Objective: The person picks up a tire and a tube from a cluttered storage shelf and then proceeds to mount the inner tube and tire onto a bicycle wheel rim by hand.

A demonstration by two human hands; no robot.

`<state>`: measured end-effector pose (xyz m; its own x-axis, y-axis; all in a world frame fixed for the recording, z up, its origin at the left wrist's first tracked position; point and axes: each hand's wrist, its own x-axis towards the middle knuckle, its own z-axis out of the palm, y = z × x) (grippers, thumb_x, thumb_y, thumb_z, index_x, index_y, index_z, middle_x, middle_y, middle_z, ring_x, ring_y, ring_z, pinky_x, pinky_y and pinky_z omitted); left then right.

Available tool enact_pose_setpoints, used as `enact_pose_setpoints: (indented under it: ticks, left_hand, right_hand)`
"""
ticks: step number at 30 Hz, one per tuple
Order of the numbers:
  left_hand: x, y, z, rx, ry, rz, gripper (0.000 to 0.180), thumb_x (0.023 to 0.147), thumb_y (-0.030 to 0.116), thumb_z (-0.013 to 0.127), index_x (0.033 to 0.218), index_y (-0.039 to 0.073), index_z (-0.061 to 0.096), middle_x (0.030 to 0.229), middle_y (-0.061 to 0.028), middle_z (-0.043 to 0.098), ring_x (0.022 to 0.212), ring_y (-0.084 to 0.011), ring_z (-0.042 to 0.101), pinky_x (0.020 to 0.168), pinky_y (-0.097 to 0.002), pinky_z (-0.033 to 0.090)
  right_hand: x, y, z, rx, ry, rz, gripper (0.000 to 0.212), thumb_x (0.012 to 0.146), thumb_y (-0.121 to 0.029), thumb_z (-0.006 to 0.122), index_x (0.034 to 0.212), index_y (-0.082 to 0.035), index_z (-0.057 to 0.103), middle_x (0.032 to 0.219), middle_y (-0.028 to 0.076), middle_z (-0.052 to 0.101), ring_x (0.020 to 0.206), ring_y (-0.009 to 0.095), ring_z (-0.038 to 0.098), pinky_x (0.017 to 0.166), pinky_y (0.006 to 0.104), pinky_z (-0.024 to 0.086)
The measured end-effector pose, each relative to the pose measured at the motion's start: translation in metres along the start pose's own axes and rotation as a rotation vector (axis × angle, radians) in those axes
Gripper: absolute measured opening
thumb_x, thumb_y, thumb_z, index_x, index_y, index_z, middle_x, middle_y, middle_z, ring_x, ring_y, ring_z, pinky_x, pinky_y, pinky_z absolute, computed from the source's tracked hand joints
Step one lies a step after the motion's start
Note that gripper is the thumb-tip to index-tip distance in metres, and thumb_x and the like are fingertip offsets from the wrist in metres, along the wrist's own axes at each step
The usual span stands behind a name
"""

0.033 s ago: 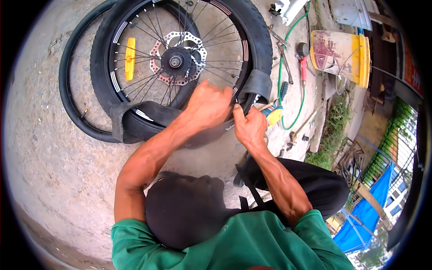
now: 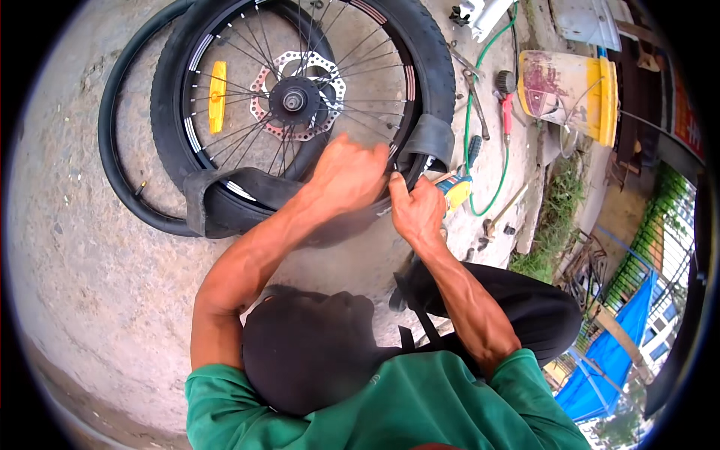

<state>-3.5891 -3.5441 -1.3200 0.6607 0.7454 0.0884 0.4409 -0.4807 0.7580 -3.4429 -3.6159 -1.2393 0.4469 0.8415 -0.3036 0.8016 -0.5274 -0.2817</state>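
A bicycle wheel (image 2: 409, 82) with black spokes and a drilled brake disc (image 2: 262, 124) lies flat on the ground, its knobbly black tyre (image 2: 171, 135) around the rim. A wide black rubber strip (image 2: 204, 196) folds over the rim at the near left, and a similar piece (image 2: 429, 139) shows at the right. My left hand (image 2: 349, 174) is closed in a fist at the near right part of the rim; what it holds is hidden. Beside it, my right hand (image 2: 417, 211) grips the tyre edge with the thumb on top.
A black inner tube (image 2: 112, 161) lies partly under the wheel. A yellow plastic piece (image 2: 217, 97) shows between the spokes. To the right lie a green hose (image 2: 504, 176), an inflator with gauge (image 2: 506, 105), pliers (image 2: 472, 90) and a hammer (image 2: 491, 225). A stained bucket (image 2: 562, 94) lies farther right.
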Motion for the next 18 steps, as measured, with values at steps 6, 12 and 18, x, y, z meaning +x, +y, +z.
enact_pose_setpoints:
  ticks: [6,12,18]
  left_hand:
    - [0.005,-0.001,-0.012,-0.071,-0.037,0.021,0.033,0.083,0.028,0.077,0.089,0.0,0.06,0.066,-0.0228,0.067,0.067,-0.0441,0.069,0.074,-0.0532,0.053]
    - [0.012,0.0,-0.019,-0.135,-0.042,-0.016,0.024,0.087,0.02,0.069,0.09,-0.002,0.061,0.063,-0.0247,0.065,0.063,-0.048,0.066,0.074,-0.0563,0.053]
    - [0.018,-0.005,-0.017,-0.124,-0.064,-0.009,0.017,0.09,0.013,0.065,0.092,-0.003,0.063,0.066,-0.0287,0.066,0.067,-0.0486,0.07,0.064,-0.0576,0.054]
  right_hand:
    - [0.014,0.011,-0.001,0.09,-0.057,-0.005,0.042,0.098,-0.039,0.068,0.086,0.001,0.074,0.076,0.027,0.071,0.075,0.048,0.072,0.07,0.054,0.054]
    - [0.022,0.018,0.0,0.181,-0.108,0.034,0.04,0.099,-0.036,0.067,0.087,0.001,0.072,0.076,0.026,0.071,0.077,0.047,0.072,0.071,0.0529,0.054]
    - [0.018,0.014,0.003,0.086,-0.037,0.006,0.04,0.099,-0.037,0.067,0.088,0.001,0.072,0.076,0.026,0.071,0.077,0.048,0.072,0.071,0.0539,0.054]
